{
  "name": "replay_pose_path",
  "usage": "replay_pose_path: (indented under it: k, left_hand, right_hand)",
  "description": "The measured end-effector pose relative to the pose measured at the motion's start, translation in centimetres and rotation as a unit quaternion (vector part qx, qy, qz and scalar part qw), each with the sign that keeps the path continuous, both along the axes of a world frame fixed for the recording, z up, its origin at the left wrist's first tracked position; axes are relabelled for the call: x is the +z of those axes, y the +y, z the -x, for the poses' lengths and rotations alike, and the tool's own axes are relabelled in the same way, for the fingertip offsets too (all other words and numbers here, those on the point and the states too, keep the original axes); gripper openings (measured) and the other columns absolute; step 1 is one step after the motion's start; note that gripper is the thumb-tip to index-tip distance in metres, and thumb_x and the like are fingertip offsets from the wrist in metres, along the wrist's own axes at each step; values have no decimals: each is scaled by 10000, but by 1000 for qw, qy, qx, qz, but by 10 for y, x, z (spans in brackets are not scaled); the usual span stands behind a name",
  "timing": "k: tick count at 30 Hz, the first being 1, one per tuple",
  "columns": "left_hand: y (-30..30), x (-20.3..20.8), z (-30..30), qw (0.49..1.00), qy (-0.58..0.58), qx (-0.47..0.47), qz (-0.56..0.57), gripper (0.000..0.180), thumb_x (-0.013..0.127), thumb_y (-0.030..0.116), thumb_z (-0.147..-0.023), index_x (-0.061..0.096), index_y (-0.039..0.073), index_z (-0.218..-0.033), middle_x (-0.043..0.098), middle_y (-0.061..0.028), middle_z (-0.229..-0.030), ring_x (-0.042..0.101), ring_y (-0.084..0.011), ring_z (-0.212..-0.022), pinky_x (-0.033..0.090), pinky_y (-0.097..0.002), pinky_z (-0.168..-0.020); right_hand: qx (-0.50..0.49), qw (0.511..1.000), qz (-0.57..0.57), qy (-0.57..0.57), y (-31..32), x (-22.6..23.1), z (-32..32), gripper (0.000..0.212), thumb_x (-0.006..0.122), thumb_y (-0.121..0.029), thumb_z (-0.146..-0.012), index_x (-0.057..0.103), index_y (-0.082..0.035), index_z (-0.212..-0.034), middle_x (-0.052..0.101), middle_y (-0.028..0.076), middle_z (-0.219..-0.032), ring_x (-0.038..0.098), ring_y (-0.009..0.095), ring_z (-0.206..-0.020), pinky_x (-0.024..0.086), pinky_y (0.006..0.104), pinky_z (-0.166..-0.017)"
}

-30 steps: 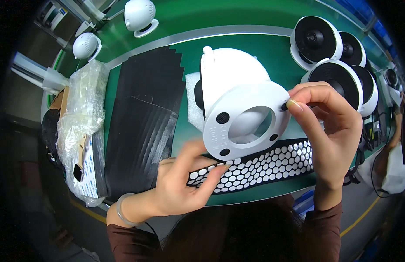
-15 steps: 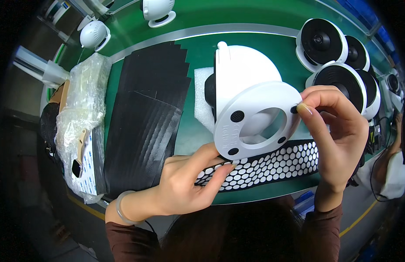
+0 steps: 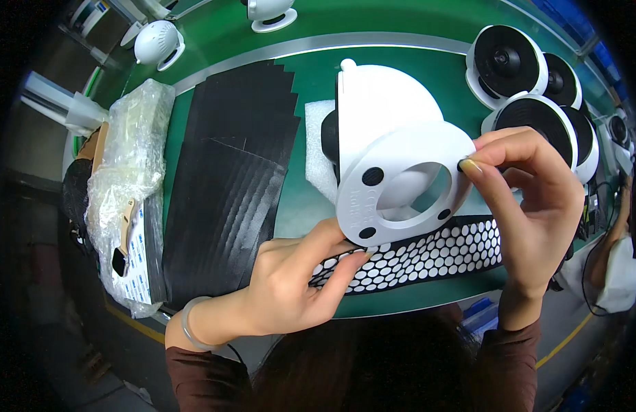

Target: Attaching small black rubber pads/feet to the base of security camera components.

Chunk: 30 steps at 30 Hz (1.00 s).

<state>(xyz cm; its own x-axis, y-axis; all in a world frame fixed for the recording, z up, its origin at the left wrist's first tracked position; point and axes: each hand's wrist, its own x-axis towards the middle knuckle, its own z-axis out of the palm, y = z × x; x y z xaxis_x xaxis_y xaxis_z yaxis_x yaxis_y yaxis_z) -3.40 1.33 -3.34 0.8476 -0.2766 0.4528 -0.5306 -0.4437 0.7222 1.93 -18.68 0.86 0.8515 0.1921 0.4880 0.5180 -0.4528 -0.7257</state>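
A white rounded device (image 3: 383, 103) lies on its side, its ring-shaped base (image 3: 359, 196) tilted toward me. Round black pads (image 3: 373, 176) sit on the ring's underside. My right hand (image 3: 530, 199) pinches the ring's right rim, its thumb pressing on a black pad (image 3: 462, 165) there. In my left hand (image 3: 297, 281), thumb and forefinger grip a black sheet (image 3: 428, 257) covered with white round dots, just below the ring. The left forefinger's tip is partly hidden at the ring's lower edge.
White foam (image 3: 320, 147) lies under the device. Stacked black sheets (image 3: 225, 178) and a plastic-wrapped bundle (image 3: 129, 151) with a watch (image 3: 123, 240) lie left. Several similar devices (image 3: 506, 62) stand at right, others (image 3: 158, 44) behind. Another person's arm (image 3: 616, 226) shows far right.
The view has shifted slightly. My right thumb now covers more of the pad at the ring's right rim. The left hand keeps its grip on the dotted sheet.
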Motion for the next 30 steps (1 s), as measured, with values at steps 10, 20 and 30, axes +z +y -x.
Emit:
replay_pose_path:
  k: [10,20,30]
  left_hand:
    - [1,2,-1,1000,8,5,-12,231,603,-29,-707,541,-59,-928,637,-124,-690,637,-202,-571,470,-240,-479]
    - [4,-3,2,998,63,24,16,346,629,21,-714,430,-16,-994,636,-103,-654,626,-230,-551,462,-257,-482]
    - [7,-7,6,994,105,-6,11,235,607,104,-756,500,69,-963,632,-112,-681,614,-232,-541,459,-288,-449]
  right_hand:
    - [110,968,-48,219,-15,18,-26,245,564,-31,-776,550,19,-1016,606,47,-717,573,67,-591,435,135,-470]
    - [368,793,469,-124,52,65,-39,121,662,-102,-534,609,-65,-636,596,50,-713,586,219,-660,460,298,-590]
    - [114,870,478,24,39,106,-209,220,719,-211,-600,594,-44,-671,606,104,-646,595,201,-576,487,351,-540]
